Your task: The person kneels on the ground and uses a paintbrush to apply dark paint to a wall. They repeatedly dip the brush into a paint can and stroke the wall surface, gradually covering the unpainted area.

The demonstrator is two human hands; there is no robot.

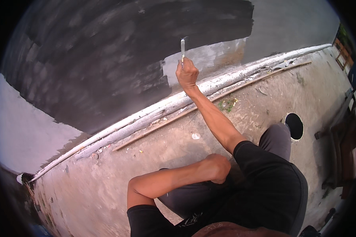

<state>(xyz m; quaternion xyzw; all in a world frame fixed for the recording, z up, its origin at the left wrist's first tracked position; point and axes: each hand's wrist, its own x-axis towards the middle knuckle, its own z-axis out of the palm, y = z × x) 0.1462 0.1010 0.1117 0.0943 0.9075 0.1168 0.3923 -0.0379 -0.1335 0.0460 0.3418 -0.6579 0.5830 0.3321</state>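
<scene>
Gripping a thin tool [182, 48] in the wrapped fingers of the right hand [187, 74], up by the wall [106, 59], above the white pipe [229, 79]. Holding the left hand [218, 168] below the pipe, fingers hidden; cannot tell if gripping anything. Looks mostly dark already, with pale patches [203, 55] left to cover, probably, just above the pipe's middle and left end.

The concrete floor [95, 185] extended from lower left to upper right. A wooden strip [154, 129] lay diagonally across the centre. A green tuft [226, 105] sat just below the strip, right of centre; a white scrap [195, 136] lay near mid-frame. A round bucket [286, 118] stood at right.
</scene>
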